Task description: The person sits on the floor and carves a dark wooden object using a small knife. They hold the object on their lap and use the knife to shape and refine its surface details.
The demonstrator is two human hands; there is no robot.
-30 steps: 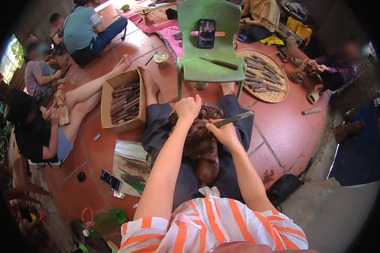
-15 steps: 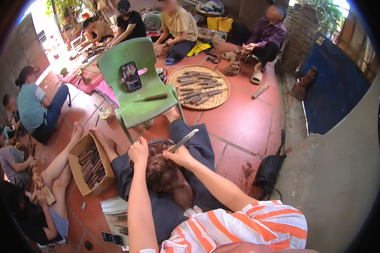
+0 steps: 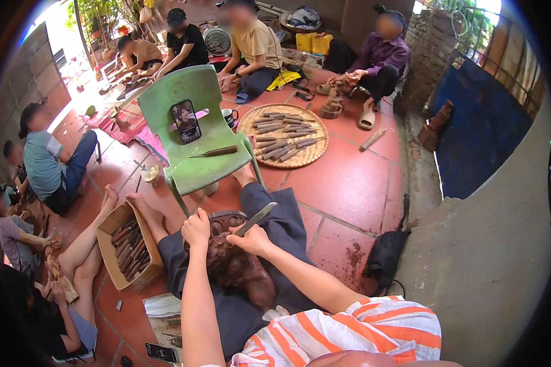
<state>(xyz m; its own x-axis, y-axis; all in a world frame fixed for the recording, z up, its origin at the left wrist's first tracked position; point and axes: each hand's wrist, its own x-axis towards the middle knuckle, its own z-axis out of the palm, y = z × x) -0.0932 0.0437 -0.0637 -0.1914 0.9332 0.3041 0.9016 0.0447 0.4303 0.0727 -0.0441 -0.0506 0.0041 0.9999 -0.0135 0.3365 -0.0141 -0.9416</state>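
**Carving a dark wooden figure on the lap**

The person sat on the red tiled floor (image 3: pixel 349 183) with a dark brown carved wooden block (image 3: pixel 239 266) resting on the lap, near the centre of the view. The left hand (image 3: pixel 196 227) was closed over the block's far left edge, steadying it. The right hand (image 3: pixel 251 240) was wrapped around a long metal-bladed chisel (image 3: pixel 256 219), its tip set against the block's far end.

Judging by this, the cutting of detail was in hand; the next stroke would call for a firm hold on the block and a controlled push.

Farther off stood a green plastic chair (image 3: pixel 196 162) bearing a phone (image 3: pixel 185 122) and another tool. To its right lay a round woven tray (image 3: pixel 315 156) of chisels; a cardboard box (image 3: pixel 113 223) of tools sat left.
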